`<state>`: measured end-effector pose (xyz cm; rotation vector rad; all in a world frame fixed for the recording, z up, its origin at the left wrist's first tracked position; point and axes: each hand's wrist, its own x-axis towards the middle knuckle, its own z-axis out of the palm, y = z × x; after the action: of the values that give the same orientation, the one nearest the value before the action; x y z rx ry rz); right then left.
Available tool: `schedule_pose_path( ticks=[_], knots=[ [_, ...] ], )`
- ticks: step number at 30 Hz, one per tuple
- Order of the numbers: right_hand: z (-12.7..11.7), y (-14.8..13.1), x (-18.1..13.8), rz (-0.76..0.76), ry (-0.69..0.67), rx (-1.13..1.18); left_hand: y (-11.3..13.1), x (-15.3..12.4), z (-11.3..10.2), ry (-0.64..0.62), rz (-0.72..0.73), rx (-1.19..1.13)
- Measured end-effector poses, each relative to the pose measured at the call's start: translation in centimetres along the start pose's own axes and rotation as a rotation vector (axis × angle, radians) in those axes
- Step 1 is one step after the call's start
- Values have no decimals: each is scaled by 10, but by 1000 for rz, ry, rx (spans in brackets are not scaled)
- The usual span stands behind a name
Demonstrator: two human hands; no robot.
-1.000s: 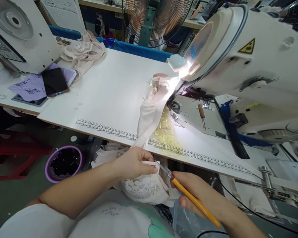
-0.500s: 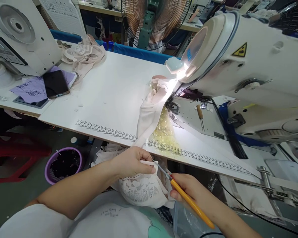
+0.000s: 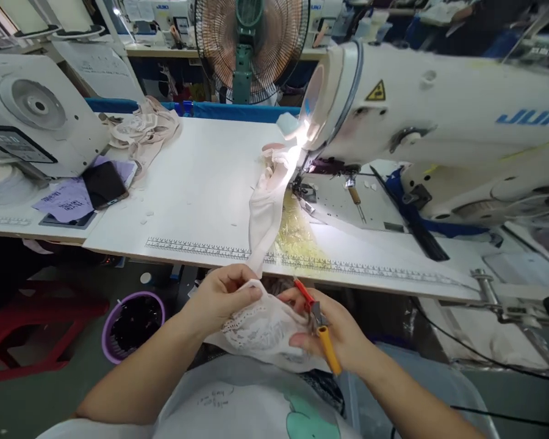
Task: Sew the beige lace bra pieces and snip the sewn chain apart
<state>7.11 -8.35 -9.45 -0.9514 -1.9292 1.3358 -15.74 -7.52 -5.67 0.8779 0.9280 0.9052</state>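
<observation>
Raised now, both hands (image 3: pixel 219 299) (image 3: pixel 333 329) pinch lace (image 3: pixel 260 329); snips (image 3: pixel 318 323) tucked; JUKI machine (image 3: pixel 439 122).

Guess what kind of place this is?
Likely a garment sewing workshop: an industrial sewing machine on a ruler-marked table, more machines behind, and lace fabric in the left hand, snips in the right hand.

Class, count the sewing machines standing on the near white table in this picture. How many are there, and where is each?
2: a white machine at right, over the pink fabric; another machine at far left, only partly in view. More may stand behind.
</observation>
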Motion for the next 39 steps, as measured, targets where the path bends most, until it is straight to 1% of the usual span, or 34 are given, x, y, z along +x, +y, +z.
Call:
schedule_pose_path(
  ticks=[3, 6, 8, 12, 15, 17, 20, 23, 25, 27, 29, 32, 35, 37, 39],
  knots=[
    [23, -3, 5, -19, 69, 93, 4, -15, -10, 88, 149, 12],
    [37, -14, 9, -64, 111, 83, 6, -30, -19, 124, 227, 41],
    [44, -23, 9, -72, 117, 74, 6, -40, -23, 143, 259, 73],
    [58, -36, 5, 12, 124, 38, 7, -60, -27, 198, 315, 142],
    [67, -40, 5, 49, 83, 41, 7, -67, -28, 261, 334, 166],
    [67, -39, 9, 56, 40, -5, 2, -66, -32, 314, 312, 169],
    [58, -34, 15, 33, -10, -162, -11, -57, -43, 404, 241, 144],
    [41, -27, 13, -6, -61, -284, -24, -48, -56, 459, 212, 82],
    [29, -17, 5, -9, -94, -330, -31, -45, -64, 468, 210, 63],
    [18, -2, -8, 11, -113, -357, -37, -42, -72, 468, 198, 64],
    [8, 16, -22, 64, -114, -349, -44, -39, -80, 461, 183, 59],
    [-2, 37, -40, 188, -88, -235, -55, -35, -96, 455, 153, 43],
    [-8, 46, -46, 257, -8, -159, -60, -29, -109, 489, 134, 32],
    [-10, 49, -43, 287, 52, -165, -57, -25, -113, 517, 136, 31],
    [-12, 50, -39, 297, 102, -173, -48, -23, -110, 551, 122, 38]
  ],
)
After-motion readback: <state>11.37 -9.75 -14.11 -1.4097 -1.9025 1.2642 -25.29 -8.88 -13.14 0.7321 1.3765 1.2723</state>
